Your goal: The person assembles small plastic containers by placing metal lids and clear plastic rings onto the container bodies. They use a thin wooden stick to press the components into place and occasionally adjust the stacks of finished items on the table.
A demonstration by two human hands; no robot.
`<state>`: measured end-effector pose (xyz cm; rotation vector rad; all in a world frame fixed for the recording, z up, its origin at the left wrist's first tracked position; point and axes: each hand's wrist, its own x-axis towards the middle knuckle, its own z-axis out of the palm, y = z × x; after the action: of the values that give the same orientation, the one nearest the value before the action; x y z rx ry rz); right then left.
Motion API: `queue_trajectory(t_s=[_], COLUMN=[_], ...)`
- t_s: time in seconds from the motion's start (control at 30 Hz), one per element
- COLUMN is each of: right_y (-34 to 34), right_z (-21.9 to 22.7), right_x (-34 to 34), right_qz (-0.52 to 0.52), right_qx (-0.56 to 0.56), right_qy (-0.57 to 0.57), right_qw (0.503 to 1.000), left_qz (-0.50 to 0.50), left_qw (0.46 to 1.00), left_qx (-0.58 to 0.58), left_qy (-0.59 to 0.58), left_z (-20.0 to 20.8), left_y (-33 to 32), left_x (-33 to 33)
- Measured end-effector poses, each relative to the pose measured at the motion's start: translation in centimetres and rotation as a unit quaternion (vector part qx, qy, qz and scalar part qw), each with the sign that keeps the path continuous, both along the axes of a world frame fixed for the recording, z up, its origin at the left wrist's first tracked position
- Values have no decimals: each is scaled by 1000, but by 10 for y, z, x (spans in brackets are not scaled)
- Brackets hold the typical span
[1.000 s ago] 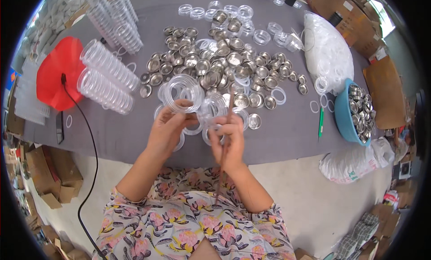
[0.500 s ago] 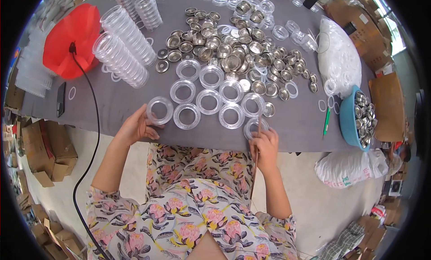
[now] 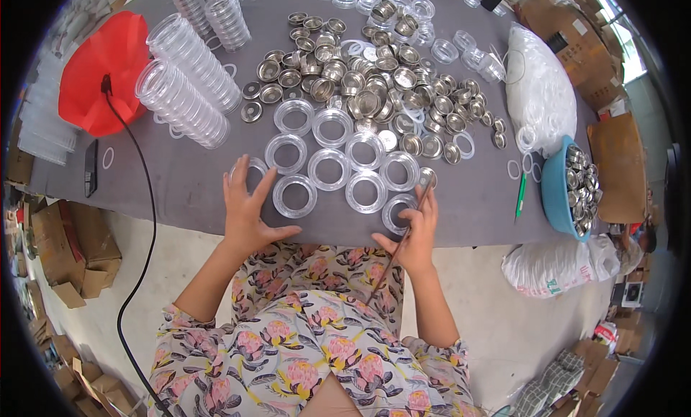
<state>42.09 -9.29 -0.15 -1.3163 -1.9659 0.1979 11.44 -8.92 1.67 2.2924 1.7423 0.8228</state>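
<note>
Several clear plastic rings (image 3: 312, 169) lie in a cluster before me on the grey cloth. My left hand (image 3: 246, 212) is open, thumb and fingers spread over the table edge, with its fingertips by the leftmost clear ring (image 3: 257, 161), which they partly cover. In my right hand (image 3: 417, 235) is a thin brown stick (image 3: 384, 274), slanting down toward my lap. That hand is beside the nearest right-hand ring (image 3: 387, 217), partly in front of it. Behind the rings is a heap of silvery metal cups (image 3: 367, 102). A metal cup near the right fingertips is partly hidden.
Stacked clear lids (image 3: 183, 104) and a red bowl-shaped object (image 3: 108, 53) with a black cord stand left. On the right are a white plastic bag (image 3: 540, 86), a green pen-like tool (image 3: 520, 200) and a blue basket (image 3: 551, 194) of metal cups. Cardboard boxes (image 3: 75, 237) sit on the floor.
My left hand has moved right and spread wider across the leftmost ring. My right hand's fingers have lifted from the nearest ring and opened somewhat, still with the stick. The view has shifted slightly.
</note>
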Motion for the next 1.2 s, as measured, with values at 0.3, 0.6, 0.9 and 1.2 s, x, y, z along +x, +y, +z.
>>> queue_trajectory(t_s=[0.3,0.6,0.9,1.2], right_y=[32,20,2,11], right_z=[-5,-9,-17,-12], right_x=[-19,28,67,63], right_qz=[-38,-43,-241,-299], right_qx=[2,-7,-16,-20], right_qy=[-24,247,59,49], right_qw=[999,968,969,953], left_qz=[21,-56,-73,117], left_qw=[997,997,976,958], left_qx=[2,54,62,-38], left_qy=[74,-11,-197,259], left_z=[-13,16,39,-3], left_y=[35,60,352,536], left_x=[12,0,66,76])
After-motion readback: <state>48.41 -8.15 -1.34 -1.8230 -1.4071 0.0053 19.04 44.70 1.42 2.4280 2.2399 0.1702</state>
